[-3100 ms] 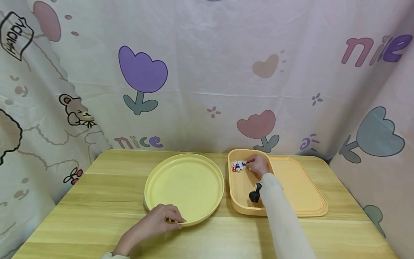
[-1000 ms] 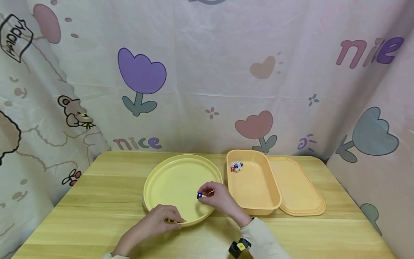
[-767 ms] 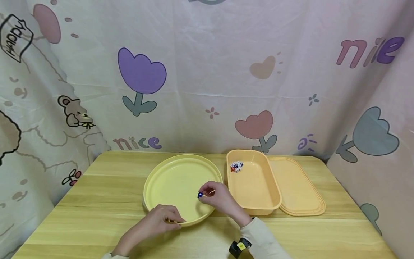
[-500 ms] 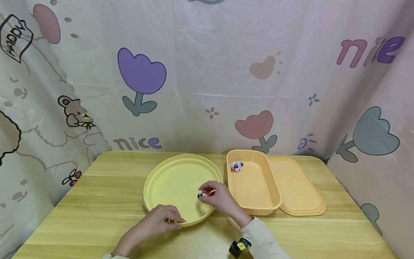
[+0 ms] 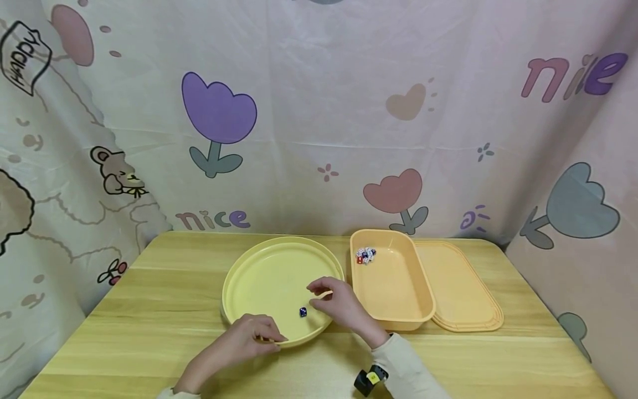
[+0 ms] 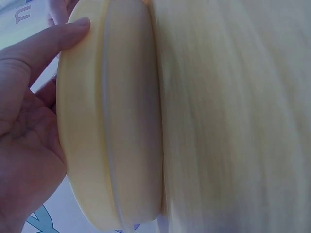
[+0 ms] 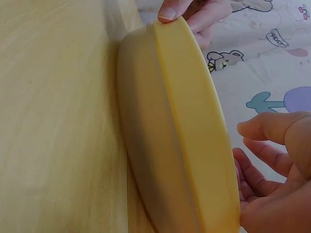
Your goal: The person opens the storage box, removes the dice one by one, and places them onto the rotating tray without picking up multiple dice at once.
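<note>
On the table stands a round yellow tray (image 5: pixel 276 277) with a raised rim. My left hand (image 5: pixel 251 334) grips its near rim; in the left wrist view the thumb lies against the tray's outer side. A dark blue die (image 5: pixel 303 312) with white dots shows against the tray floor, just left of my right hand (image 5: pixel 344 307). That hand hangs over the tray's right side, thumb and fingers apart, holding nothing. In the right wrist view its fingers (image 7: pixel 262 127) are beside the rim, and the die is hidden.
Right of the tray stands a deep orange-yellow box (image 5: pixel 391 291) with a small heap of white, blue and red dice (image 5: pixel 366 255) in its far left corner. A flat matching lid (image 5: pixel 461 293) lies beyond it. A patterned curtain (image 5: pixel 299 111) hangs behind the table.
My right hand brought a blue die from the box over to the tray, then let it go; the die is now lower and apart from the fingers. My left hand has stayed on the rim.
</note>
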`<control>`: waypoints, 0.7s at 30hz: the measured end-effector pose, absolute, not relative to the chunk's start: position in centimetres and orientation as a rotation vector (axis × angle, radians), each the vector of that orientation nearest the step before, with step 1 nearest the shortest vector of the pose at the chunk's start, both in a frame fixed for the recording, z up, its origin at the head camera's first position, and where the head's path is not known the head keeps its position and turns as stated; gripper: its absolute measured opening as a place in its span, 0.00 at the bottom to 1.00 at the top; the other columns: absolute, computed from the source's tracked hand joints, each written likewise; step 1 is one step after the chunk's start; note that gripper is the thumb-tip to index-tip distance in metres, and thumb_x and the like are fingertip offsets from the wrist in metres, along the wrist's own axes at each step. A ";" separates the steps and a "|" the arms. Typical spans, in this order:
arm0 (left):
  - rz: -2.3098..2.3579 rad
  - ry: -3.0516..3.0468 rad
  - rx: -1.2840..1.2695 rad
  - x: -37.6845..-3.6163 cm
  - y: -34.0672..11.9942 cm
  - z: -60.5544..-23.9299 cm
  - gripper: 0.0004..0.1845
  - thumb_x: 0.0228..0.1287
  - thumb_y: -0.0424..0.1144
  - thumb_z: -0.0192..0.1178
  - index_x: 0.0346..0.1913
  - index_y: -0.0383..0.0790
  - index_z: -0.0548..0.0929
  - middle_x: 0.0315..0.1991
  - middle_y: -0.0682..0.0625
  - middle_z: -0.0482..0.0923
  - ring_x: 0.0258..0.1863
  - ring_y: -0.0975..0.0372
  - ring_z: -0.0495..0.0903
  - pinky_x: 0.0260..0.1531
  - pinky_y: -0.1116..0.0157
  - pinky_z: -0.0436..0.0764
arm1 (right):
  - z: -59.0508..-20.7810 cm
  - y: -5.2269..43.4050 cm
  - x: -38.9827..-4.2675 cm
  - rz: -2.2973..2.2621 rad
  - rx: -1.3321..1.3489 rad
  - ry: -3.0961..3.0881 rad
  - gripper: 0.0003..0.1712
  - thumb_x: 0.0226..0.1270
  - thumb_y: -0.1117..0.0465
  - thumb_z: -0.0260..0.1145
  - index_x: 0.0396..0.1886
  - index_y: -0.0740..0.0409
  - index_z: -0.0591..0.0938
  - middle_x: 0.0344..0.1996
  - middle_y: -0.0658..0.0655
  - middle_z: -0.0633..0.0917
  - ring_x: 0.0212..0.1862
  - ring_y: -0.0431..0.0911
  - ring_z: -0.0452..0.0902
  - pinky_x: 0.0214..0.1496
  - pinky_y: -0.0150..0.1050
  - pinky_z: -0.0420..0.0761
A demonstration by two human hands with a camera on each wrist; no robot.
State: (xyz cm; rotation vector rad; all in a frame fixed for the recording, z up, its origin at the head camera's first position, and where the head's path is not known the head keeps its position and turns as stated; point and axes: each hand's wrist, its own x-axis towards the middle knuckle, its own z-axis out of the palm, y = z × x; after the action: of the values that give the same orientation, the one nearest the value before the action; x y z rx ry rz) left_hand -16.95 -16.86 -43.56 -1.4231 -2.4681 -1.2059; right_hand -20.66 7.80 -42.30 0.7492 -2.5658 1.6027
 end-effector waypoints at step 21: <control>-1.210 -2.504 -1.396 -16.7 -16.9 -43.4 0.05 0.55 0.28 0.69 0.36 0.37 0.89 0.32 0.57 0.82 0.30 0.74 0.75 0.25 0.73 0.76 | -34.4 12.3 -24.9 1.496 0.704 -2.660 0.15 0.65 0.68 0.64 0.50 0.68 0.81 0.44 0.63 0.84 0.44 0.50 0.79 0.43 0.41 0.80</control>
State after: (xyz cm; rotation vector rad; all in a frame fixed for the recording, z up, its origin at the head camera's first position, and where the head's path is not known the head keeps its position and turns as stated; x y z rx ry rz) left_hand -16.70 -16.92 -43.44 -1.3960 -2.5037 -1.2105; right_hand -24.91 12.29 -34.41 0.7040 -2.6600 1.4964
